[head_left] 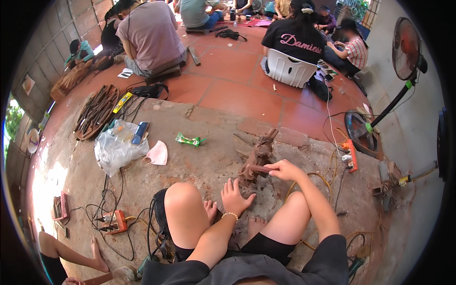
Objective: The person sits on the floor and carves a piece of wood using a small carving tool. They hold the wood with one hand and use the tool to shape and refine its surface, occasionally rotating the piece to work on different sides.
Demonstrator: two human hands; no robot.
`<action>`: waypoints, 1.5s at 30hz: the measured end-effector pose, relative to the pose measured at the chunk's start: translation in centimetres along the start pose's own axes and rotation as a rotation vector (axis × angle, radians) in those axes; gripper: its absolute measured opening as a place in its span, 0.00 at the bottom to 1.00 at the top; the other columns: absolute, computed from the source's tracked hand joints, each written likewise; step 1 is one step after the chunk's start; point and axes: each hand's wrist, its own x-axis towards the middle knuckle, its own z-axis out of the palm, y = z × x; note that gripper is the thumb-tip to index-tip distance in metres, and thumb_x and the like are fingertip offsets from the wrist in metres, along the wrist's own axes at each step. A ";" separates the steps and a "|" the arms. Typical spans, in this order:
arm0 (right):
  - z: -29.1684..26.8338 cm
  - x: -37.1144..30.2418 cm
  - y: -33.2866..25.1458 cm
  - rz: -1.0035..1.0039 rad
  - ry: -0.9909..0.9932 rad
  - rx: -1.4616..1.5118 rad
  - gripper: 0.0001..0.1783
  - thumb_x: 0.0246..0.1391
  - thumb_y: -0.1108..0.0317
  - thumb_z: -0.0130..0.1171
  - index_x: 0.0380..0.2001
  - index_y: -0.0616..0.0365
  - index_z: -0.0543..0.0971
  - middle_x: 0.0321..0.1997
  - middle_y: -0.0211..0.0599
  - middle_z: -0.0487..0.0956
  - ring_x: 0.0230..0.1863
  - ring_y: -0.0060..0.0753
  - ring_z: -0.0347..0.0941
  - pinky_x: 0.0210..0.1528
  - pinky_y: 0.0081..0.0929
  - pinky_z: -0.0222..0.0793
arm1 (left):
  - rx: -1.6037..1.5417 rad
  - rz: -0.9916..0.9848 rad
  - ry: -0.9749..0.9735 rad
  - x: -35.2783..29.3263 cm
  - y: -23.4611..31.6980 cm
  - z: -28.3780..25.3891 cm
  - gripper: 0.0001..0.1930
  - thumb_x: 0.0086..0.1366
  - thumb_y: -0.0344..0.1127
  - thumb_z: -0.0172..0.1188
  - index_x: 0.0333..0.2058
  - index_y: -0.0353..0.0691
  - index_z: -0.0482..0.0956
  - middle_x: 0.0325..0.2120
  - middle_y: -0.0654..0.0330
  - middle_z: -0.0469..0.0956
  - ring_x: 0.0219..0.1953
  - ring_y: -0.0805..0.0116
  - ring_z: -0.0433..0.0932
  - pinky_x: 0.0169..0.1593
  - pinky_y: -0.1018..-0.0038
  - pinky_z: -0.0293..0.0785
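Observation:
Between my knees and the floor ahead lies a rough brown carved wooden piece (259,154), with knobbly, uneven sides. My right hand (284,170) is closed around a short brown wooden stick (259,168), whose far end reaches the carved piece; whether it is a tool handle I cannot tell. My left hand (236,196) has its fingers spread and appears to rest at the near end of the piece, on a part mostly hidden beneath the palm. A beaded bracelet (230,216) circles my left wrist.
On the left are a basket of carving tools (96,111), a plastic bag (116,149), a pink mask (157,153) and an orange power strip (114,222). Another orange power strip (352,154) and a standing fan (406,47) are to the right. Cables cross the floor; several people sit beyond.

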 end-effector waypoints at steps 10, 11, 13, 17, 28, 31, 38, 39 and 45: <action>-0.2 -0.5 1.7 0.147 0.184 -0.133 0.16 0.42 0.60 0.58 0.39 0.45 0.77 0.31 0.38 0.78 0.33 0.39 0.74 0.37 0.33 0.68 | 0.055 0.019 0.027 -0.3 0.0 0.8 0.41 0.39 0.56 0.62 0.48 0.34 0.64 0.48 0.43 0.64 0.51 0.48 0.62 0.50 0.60 0.60; -0.8 -0.6 1.6 0.231 0.270 -0.229 0.16 0.42 0.60 0.58 0.38 0.46 0.77 0.31 0.38 0.78 0.32 0.38 0.75 0.37 0.32 0.68 | 0.059 0.022 0.024 -0.3 0.2 0.7 0.41 0.39 0.56 0.62 0.48 0.34 0.63 0.48 0.43 0.63 0.51 0.48 0.62 0.50 0.60 0.60; 0.2 -0.7 2.2 -0.005 0.022 -0.049 0.14 0.43 0.62 0.56 0.37 0.47 0.77 0.31 0.39 0.78 0.32 0.40 0.74 0.37 0.33 0.69 | 0.064 0.027 0.020 -0.2 0.5 0.7 0.41 0.39 0.56 0.62 0.48 0.34 0.63 0.48 0.43 0.63 0.51 0.48 0.62 0.50 0.60 0.60; -0.6 -0.7 0.6 0.182 0.172 -0.146 0.12 0.44 0.63 0.55 0.36 0.50 0.77 0.31 0.43 0.77 0.35 0.42 0.74 0.38 0.35 0.67 | 0.083 0.036 0.033 -0.5 0.0 0.8 0.40 0.40 0.56 0.61 0.48 0.34 0.63 0.48 0.43 0.63 0.51 0.48 0.62 0.50 0.60 0.60; -0.4 -0.3 0.7 0.207 -0.085 -0.074 0.12 0.49 0.64 0.52 0.38 0.50 0.76 0.24 0.38 0.76 0.27 0.34 0.73 0.32 0.32 0.68 | 0.110 0.036 0.050 -0.7 0.3 0.5 0.39 0.40 0.55 0.61 0.48 0.35 0.63 0.48 0.42 0.63 0.51 0.47 0.62 0.49 0.59 0.61; -0.1 -0.4 0.3 0.277 -0.141 0.093 0.14 0.47 0.63 0.54 0.39 0.49 0.76 0.29 0.41 0.77 0.34 0.42 0.73 0.38 0.35 0.66 | 0.104 0.036 0.055 -0.7 0.4 0.5 0.39 0.40 0.55 0.62 0.47 0.35 0.63 0.48 0.43 0.63 0.50 0.48 0.62 0.49 0.59 0.61; -0.3 -0.2 0.8 0.170 -0.065 -0.115 0.18 0.44 0.65 0.57 0.42 0.44 0.75 0.34 0.43 0.77 0.37 0.41 0.73 0.41 0.32 0.66 | 0.109 0.038 0.050 -0.7 0.6 0.8 0.38 0.41 0.55 0.61 0.47 0.35 0.64 0.49 0.43 0.63 0.50 0.48 0.62 0.49 0.59 0.60; -0.6 0.0 -0.4 0.315 -0.177 0.040 0.18 0.45 0.65 0.56 0.43 0.47 0.75 0.35 0.42 0.77 0.38 0.41 0.73 0.41 0.32 0.66 | 0.104 0.039 0.043 -0.7 0.4 0.8 0.39 0.41 0.56 0.61 0.47 0.35 0.63 0.49 0.43 0.63 0.50 0.47 0.62 0.49 0.59 0.60; 0.0 0.0 0.3 0.234 0.138 -0.116 0.19 0.46 0.63 0.56 0.45 0.46 0.73 0.39 0.41 0.76 0.42 0.44 0.71 0.45 0.35 0.65 | 0.116 0.048 0.037 -0.7 0.0 1.2 0.39 0.41 0.57 0.59 0.48 0.35 0.63 0.49 0.43 0.62 0.50 0.47 0.61 0.50 0.58 0.59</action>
